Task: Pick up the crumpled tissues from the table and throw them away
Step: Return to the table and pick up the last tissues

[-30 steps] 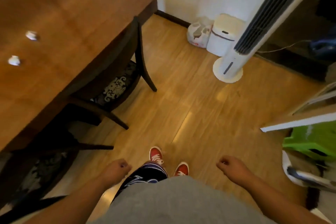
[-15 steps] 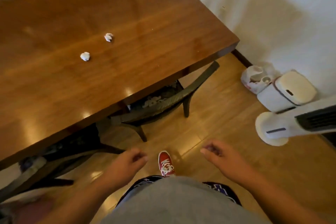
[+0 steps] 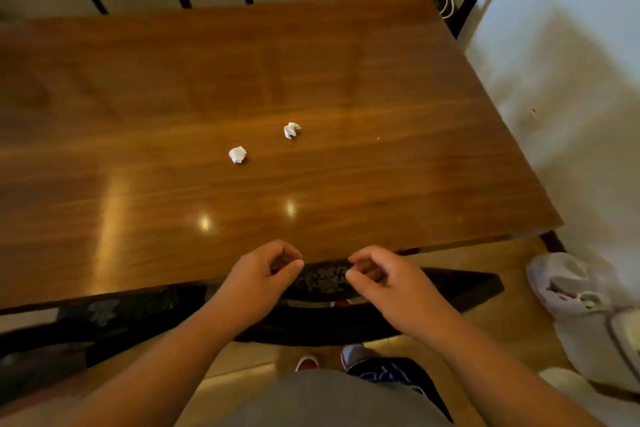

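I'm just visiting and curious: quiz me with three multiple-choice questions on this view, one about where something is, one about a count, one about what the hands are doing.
1. Where do the crumpled tissues lie?
A. On the floor
B. Near the middle of the wooden table
C. In the plastic bag

2. How many crumpled tissues are on the table?
A. Two
B. Four
C. Six

3. What are the hands doing?
A. Each grips a tissue
B. Both press flat on the table
C. Both are loosely curled and empty, at the near edge

Answers:
1. B: the left tissue and the right tissue rest on the table, far from every edge.
2. A: only those two white wads show on the wood.
3. C: the left hand and right hand hold nothing, their fingers curled, well short of both tissues.
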A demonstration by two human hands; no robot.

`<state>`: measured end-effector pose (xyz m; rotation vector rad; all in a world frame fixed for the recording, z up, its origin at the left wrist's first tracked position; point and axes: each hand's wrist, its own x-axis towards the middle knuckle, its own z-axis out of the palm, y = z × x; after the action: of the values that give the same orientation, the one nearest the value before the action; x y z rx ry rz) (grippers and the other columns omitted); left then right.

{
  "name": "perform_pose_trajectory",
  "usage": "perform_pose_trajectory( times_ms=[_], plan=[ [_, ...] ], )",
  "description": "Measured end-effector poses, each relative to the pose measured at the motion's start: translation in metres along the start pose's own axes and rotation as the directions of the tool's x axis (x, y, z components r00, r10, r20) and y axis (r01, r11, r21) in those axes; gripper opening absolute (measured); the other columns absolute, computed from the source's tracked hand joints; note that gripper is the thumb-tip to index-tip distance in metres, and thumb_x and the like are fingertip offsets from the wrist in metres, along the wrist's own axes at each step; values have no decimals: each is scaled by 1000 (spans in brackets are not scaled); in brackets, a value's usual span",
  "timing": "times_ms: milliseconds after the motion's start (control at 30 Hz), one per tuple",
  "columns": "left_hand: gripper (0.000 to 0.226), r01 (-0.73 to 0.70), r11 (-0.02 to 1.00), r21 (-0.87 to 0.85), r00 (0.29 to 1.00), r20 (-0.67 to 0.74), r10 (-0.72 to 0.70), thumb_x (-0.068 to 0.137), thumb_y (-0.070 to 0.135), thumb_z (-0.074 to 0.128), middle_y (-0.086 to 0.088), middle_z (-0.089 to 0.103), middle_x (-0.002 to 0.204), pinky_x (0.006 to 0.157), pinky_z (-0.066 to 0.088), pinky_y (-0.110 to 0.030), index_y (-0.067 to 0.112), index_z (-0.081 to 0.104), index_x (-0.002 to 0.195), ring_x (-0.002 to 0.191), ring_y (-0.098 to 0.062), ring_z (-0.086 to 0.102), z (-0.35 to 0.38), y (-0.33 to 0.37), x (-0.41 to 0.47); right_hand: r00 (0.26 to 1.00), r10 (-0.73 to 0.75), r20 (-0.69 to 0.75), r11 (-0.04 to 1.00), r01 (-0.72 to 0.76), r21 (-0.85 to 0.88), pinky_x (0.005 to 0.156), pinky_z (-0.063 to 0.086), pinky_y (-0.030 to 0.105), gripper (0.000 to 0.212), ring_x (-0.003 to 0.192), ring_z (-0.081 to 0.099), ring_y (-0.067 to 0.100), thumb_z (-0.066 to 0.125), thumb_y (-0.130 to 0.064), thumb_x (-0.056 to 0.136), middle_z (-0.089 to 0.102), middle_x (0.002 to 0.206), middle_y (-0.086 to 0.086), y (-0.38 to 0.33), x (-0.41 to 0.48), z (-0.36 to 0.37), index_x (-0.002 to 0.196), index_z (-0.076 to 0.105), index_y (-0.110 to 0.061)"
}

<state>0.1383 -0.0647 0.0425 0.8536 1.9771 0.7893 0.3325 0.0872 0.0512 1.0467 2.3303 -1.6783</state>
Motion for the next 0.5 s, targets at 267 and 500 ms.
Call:
perform_pose_trajectory(
  times_ms=[267,500],
  plan=[
    [53,331,938,100,882,-385,-270,84,53,60,4,44,134,101,44,-42,35,42,131,127,-20,43,-37,-26,118,989,35,145,980,-5,-200,71,52,23,36,91,59,1,59,-52,87,57,108,-19,-22,178,-53,120,53,-38],
    [67,467,865,181,718,-649,-251,83,46,63,-13,34,148,109,34,-52,17,37,138,141,-36,22,-68,-53,206,992,-127,0,841,108,-529,82,53,32,63,114,56,18,62,-54,83,45,139,-4,-38,315,-44,137,36,-34]
  ],
)
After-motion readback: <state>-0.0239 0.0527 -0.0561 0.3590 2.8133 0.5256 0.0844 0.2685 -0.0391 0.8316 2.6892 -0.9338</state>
